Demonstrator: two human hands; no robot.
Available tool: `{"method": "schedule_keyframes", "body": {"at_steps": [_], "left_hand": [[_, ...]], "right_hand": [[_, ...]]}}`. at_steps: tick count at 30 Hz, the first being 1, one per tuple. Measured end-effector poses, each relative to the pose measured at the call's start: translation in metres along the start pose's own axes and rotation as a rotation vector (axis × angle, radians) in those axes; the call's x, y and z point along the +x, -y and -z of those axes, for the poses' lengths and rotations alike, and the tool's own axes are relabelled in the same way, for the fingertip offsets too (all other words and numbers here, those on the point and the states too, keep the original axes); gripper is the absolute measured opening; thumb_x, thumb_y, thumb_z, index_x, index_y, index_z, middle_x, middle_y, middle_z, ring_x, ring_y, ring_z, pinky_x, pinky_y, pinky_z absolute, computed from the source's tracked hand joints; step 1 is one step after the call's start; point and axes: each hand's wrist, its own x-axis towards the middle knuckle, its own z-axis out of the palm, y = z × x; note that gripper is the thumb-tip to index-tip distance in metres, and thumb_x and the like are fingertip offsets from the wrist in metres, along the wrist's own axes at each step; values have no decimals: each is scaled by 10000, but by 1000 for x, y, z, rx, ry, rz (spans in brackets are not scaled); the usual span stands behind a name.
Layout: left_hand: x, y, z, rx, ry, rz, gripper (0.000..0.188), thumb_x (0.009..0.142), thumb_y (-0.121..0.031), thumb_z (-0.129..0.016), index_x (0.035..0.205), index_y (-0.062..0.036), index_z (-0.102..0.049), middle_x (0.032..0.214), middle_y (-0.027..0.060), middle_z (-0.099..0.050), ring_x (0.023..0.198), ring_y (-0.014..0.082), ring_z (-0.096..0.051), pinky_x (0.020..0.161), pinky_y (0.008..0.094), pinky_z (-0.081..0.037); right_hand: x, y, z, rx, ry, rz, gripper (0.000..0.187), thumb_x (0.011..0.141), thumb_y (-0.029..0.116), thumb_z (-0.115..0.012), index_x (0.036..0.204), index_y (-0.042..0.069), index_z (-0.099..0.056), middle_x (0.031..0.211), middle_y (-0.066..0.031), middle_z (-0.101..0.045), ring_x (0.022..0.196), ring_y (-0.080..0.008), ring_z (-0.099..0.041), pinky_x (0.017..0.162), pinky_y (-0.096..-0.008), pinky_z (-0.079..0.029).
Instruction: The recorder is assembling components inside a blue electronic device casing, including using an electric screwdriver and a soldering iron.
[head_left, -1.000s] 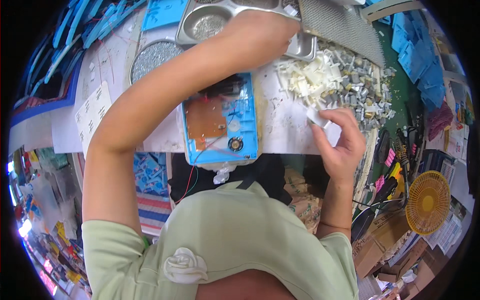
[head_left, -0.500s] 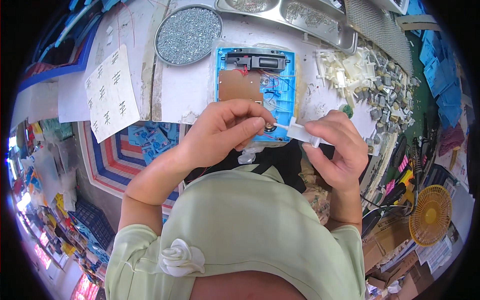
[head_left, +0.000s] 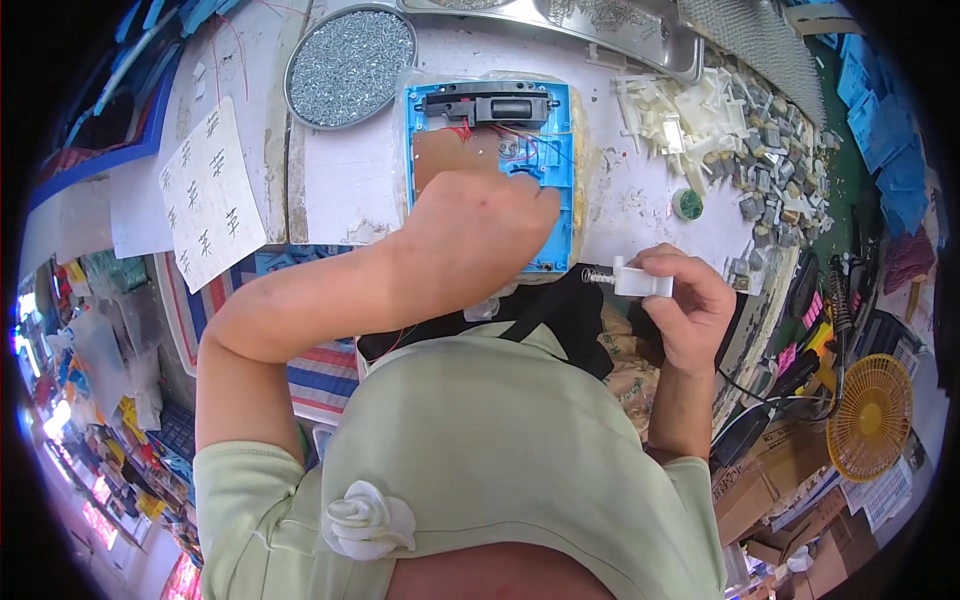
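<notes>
Head view: two bare hands are at work over a white tabletop (head_left: 625,205), and one white plastic part (head_left: 645,282) with one coil spring (head_left: 598,275) projecting from its left end is held near the table's front edge. The right hand (head_left: 692,302) is closed on that part, pinching it between thumb and fingers, with the spring pointing toward the left hand (head_left: 490,220). The left hand is curled over one open blue casing (head_left: 564,215), hiding its lower middle; its fingertips are turned out of sight, so whether they grip anything cannot be told. Inside the casing, one brown board (head_left: 448,152) and one long black component (head_left: 500,108) show above the hand. Just beyond the right hand stands one small green round container (head_left: 688,205). Behind it lie two adjoining heaps, white plastic pieces (head_left: 690,120) and grey blocks (head_left: 778,165), both too jumbled to count. One round dish (head_left: 340,127) holds countless small metal pieces (head_left: 350,68), one steel tray (head_left: 682,52) is cut by the upper edge, and one paper sheet (head_left: 212,200) lies at left.
</notes>
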Motion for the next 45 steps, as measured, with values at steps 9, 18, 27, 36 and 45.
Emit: {"method": "schedule_keyframes", "body": {"at_steps": [9, 18, 27, 36, 45], "left_hand": [[16, 0, -5, 44, 16, 24, 98, 872, -110, -698, 867, -56, -617, 746, 91, -648, 720, 299, -687, 582, 410, -528], [-32, 27, -4, -285, -414, 152, 158, 815, -48, -786, 873, -58, -641, 728, 89, -605, 644, 281, -593, 584, 396, -465], [-31, 29, -24, -393, -554, 204, 166, 809, -35, -800, 869, -64, -648, 715, 82, -602, 610, 247, -589, 547, 357, -448], [-29, 30, -24, -340, -545, 186, 154, 806, -42, -802, 846, -72, -656, 725, 62, -617, 606, 240, -593, 546, 359, -446], [-33, 29, -23, -317, -486, 221, 128, 851, 21, -763, 876, -29, -648, 742, 77, -592, 590, 182, -537, 545, 303, -416]], "right_hand": [[10, -7, 4, -315, -31, 15, 318, 809, -38, -784, 1119, -45, -713, 1028, -141, -742, 882, -229, -679, 816, -330, -518], [68, 5, -17, -958, 160, 383, 348, 692, 37, -829, 1022, 69, -724, 1018, -62, -694, 943, -302, -596, 826, -385, -506], [104, -10, -18, -851, 340, 434, 313, 685, 72, -840, 981, 83, -736, 982, -57, -666, 917, -291, -576, 775, -389, -500], [98, -31, -20, -792, 304, 464, 237, 692, 110, -816, 909, 79, -727, 969, -51, -671, 925, -274, -590, 780, -403, -490], [70, -19, -39, -1213, 330, 457, 244, 751, 171, -798, 974, 102, -727, 1043, -8, -668, 1000, -259, -586, 839, -403, -474]]}}
